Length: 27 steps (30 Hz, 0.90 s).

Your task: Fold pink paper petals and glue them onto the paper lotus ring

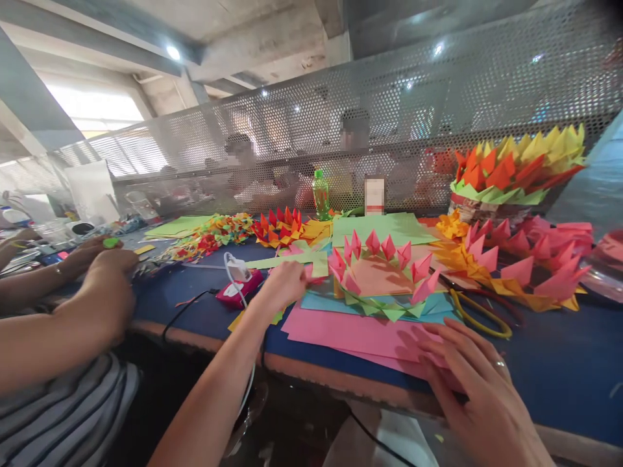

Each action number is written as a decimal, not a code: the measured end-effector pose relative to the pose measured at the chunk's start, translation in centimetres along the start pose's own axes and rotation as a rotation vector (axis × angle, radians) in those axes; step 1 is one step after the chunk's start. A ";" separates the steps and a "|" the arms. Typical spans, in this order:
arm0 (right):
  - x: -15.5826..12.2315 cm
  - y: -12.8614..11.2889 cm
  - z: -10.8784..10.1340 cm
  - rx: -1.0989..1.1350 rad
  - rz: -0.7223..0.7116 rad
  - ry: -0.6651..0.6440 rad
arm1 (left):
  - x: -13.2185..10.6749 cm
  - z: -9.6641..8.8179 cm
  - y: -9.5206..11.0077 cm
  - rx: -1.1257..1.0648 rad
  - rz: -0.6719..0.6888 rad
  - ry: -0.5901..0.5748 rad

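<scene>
My left hand (282,285) reaches out over the blue table, its fingers closed around a small pink paper piece (316,275) beside a ring of pink folded paper points (384,263). My right hand (477,383) lies flat, fingers spread, on a stack of pink paper sheets (350,331) at the table's near edge. Teal sheets (321,301) and green folded pieces (389,311) lie under the pink ring.
A co-worker's arms (97,285) rest on the table at the left. A pink case with a white charger (238,279), yellow-handled scissors (479,314), a green bottle (320,193), several piles of folded paper and a perforated metal screen (389,117) surround the work spot.
</scene>
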State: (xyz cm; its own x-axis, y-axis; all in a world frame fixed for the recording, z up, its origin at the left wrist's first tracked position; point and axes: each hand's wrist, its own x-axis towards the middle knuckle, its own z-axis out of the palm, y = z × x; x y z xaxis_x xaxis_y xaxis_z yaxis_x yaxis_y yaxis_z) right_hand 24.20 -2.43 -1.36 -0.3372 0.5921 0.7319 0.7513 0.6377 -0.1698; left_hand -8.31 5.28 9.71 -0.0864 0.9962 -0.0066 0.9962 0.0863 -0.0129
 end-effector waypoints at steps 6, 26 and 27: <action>0.7 -0.6 -0.2 0.044 0.017 0.027 | -2.7 -6.5 -1.9 -0.045 -0.150 0.289; -0.5 0.5 -3.0 -0.010 -0.167 -0.130 | -12.3 7.8 9.0 -0.668 0.681 0.536; -0.4 0.4 -3.1 -0.016 -0.161 -0.152 | -12.4 7.7 8.9 -0.691 0.672 0.516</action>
State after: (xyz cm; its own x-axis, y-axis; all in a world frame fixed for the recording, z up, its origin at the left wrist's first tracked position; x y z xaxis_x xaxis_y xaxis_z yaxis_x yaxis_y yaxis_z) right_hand 26.41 -3.96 0.28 -0.5337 0.5516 0.6410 0.6896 0.7226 -0.0477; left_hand 1.53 -6.34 2.01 0.3327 0.7105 0.6201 0.6434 -0.6518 0.4016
